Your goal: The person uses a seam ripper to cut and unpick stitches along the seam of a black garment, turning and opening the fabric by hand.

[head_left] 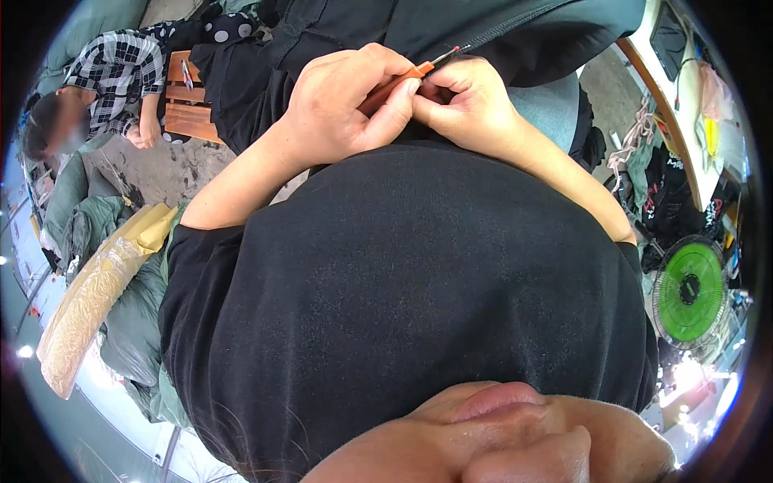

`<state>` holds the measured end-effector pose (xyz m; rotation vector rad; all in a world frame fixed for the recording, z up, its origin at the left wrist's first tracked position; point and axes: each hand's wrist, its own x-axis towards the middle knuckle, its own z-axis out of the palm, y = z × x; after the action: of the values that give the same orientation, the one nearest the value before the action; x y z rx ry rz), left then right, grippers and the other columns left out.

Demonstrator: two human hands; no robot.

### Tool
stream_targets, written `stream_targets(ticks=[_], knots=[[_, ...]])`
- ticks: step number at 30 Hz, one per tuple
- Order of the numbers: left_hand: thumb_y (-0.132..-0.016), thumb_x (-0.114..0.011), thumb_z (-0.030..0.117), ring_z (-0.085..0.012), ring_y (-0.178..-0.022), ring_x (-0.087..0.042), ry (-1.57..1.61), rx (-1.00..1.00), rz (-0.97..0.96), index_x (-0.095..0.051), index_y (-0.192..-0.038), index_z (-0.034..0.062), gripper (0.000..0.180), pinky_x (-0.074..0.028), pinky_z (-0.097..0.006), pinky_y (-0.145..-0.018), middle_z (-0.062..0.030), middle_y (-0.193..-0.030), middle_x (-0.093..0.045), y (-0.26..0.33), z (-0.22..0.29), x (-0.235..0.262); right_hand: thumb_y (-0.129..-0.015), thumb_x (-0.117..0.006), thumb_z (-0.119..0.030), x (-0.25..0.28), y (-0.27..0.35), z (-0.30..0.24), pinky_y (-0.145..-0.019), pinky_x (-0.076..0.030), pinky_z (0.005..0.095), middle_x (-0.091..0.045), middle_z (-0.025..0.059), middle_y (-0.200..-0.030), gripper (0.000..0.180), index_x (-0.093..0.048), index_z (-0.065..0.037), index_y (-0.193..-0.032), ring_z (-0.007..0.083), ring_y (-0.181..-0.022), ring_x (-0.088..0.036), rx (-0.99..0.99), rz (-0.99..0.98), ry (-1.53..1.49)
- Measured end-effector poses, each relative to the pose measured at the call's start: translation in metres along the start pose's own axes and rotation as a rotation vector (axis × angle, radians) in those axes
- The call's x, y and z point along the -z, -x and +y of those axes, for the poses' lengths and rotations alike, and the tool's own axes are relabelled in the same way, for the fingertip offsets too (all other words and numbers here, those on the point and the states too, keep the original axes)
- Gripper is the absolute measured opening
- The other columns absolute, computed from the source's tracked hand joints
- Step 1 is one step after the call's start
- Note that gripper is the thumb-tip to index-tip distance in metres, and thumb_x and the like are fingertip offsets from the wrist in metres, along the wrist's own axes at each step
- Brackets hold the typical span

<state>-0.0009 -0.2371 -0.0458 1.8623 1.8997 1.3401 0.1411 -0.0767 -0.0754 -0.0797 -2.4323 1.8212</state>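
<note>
My left hand (pixel 342 101) is closed round the orange handle of a seam ripper (pixel 423 69). Its thin metal tip, with a small red ball, points up and right over black cloth. Close beside it, my right hand (pixel 475 105) is curled with thumb and fingers pinched on the dark garment (pixel 346 24); the exact spot it grips is hidden. The garment spreads across my lap beyond both hands, and a stitched seam (pixel 515 26) runs from near the tool's tip toward the upper right.
At the far left sits another person in a checked shirt (pixel 133 60), near a wooden slatted bench (pixel 187 97). A wrapped yellowish roll (pixel 97 298) leans at my left among green cloth. On the right are a white table edge (pixel 684 137) and a green fan (pixel 690 291).
</note>
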Motion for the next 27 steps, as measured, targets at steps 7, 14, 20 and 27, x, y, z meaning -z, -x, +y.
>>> stream_targets(ticks=[7, 14, 20, 27], knots=[[-0.087, -0.072, 0.005, -0.0136, -0.056, -0.062, 0.044, 0.015, 0.023, -0.069, -0.095, 0.0024, 0.008, -0.048, -0.027, -0.052, -0.0041, -0.074, -0.065, -0.013, 0.002, -0.007, -0.092, -0.075, -0.015, -0.002, 0.001, -0.003, -0.058, -0.054, 0.0294, -0.071, 0.0126, -0.07, 0.016, -0.075, 0.0, -0.086, 0.0172, -0.06, -0.068, 0.08, 0.061, 0.0], [-0.095, -0.069, 0.003, -0.0034, -0.062, -0.06, 0.088, 0.049, -0.047, -0.069, -0.105, -0.0036, 0.012, -0.044, -0.019, -0.054, -0.0042, -0.084, -0.066, -0.027, 0.009, -0.005, -0.088, -0.076, -0.011, 0.006, 0.0, -0.008, -0.067, -0.058, 0.0343, -0.074, 0.0163, -0.078, 0.012, -0.075, 0.0, -0.089, 0.0273, -0.069, -0.073, 0.104, 0.004, 0.083], [-0.096, -0.068, 0.005, -0.0027, -0.06, -0.06, 0.09, 0.072, -0.057, -0.068, -0.103, -0.0002, 0.009, -0.044, -0.019, -0.054, -0.0018, -0.076, -0.067, -0.044, 0.015, -0.009, -0.085, -0.077, -0.01, 0.007, 0.004, -0.002, -0.07, -0.059, 0.0365, -0.075, 0.0164, -0.083, 0.01, -0.074, -0.001, -0.089, 0.0292, -0.074, -0.073, 0.064, -0.014, 0.06], [-0.097, -0.067, 0.005, -0.0021, -0.062, -0.061, 0.135, 0.154, -0.074, -0.067, -0.101, 0.0005, 0.006, -0.045, -0.019, -0.056, -0.0011, -0.074, -0.069, -0.059, 0.022, -0.015, -0.083, -0.077, -0.008, 0.007, 0.006, -0.001, -0.069, -0.058, 0.0379, -0.073, 0.0152, -0.078, 0.008, -0.073, -0.002, -0.084, 0.0291, -0.071, -0.071, 0.108, 0.031, 0.067]])
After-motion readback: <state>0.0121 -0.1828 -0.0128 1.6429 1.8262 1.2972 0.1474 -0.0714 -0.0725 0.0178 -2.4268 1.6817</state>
